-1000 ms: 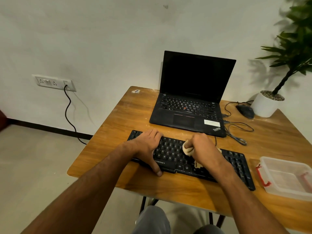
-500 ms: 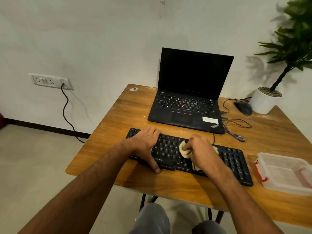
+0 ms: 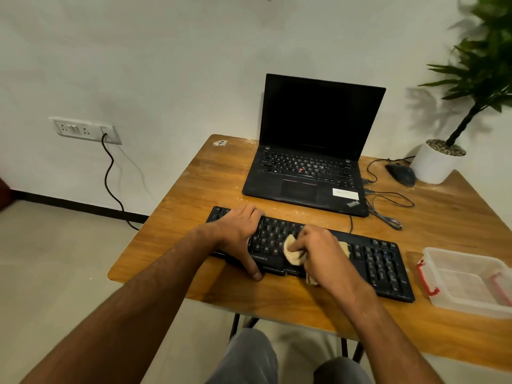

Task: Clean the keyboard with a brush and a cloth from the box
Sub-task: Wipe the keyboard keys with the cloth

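Keyboard (image 3: pixel 385 261): flat on table (image 3: pixel 194 187), before laptop (image 3: pixel 307 173) | left hand (image 3: pixel 238 234): spread on left end, thumb over front edge, steadying | right hand (image 3: pixel 324 253): bunches cloth (image 3: pixel 292 253) on middle keys | handling: likely light, rigid, slides readily; brace at ends; cloth soft.

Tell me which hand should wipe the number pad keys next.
Right, probably. The right hand already grips the cloth mid-keyboard, on the number pad's side. The left hand lies flat on the opposite end, seemingly steadying the board, thumb at its front edge.
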The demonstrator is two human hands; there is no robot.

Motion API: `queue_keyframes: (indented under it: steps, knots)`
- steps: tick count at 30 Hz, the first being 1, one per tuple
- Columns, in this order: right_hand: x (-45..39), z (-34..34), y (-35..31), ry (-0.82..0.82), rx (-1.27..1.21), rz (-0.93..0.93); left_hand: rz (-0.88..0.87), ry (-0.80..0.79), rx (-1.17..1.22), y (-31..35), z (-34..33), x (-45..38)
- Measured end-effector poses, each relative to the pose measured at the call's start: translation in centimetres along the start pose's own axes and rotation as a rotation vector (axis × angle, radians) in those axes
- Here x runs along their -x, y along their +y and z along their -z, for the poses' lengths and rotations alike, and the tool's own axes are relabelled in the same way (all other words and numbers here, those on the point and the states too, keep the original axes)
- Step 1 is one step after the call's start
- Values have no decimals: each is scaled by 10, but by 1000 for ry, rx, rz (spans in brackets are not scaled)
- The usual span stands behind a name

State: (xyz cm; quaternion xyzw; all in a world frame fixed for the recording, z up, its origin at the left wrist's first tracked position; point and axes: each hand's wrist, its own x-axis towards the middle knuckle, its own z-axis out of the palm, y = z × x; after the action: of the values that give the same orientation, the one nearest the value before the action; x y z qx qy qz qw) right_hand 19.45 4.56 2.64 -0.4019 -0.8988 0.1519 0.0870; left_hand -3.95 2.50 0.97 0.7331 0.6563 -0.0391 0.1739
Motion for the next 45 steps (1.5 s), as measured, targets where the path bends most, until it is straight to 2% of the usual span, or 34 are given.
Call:
queue_keyframes:
  steps: [3,5,9,16,22,27,29,35,41,45]
  knots:
    - [0,9,-7,40,19,-10,9,-7,-5,1,0,0]
    - [-5,4,-28,59,-18,78,-4,4,-31,1,0,0]
    - [-8,-17,-58,-16,-12,231,-29,21,-85,2,0,0]
    - [17,0,-4,39,-16,46,0,-9,3,1,3,3]
    - [21,2,-5,79,-4,16,10,-49,-99,24,8,-3]
    - [7,11,3,304,-71,-55,-38,5,-36,45,-4,-6]
    - [-7,10,7,332,-29,-62,-49,18,-31,45,-3,-6]
    - [-20,-2,5,179,80,8,-49,26,-69,42,-3,-7]
    - [20,-5,0,34,133,139,-48,5,-52,41,-6,-11]
    - [9,8,9,103,54,94,-46,6,-37,41,-4,-11]
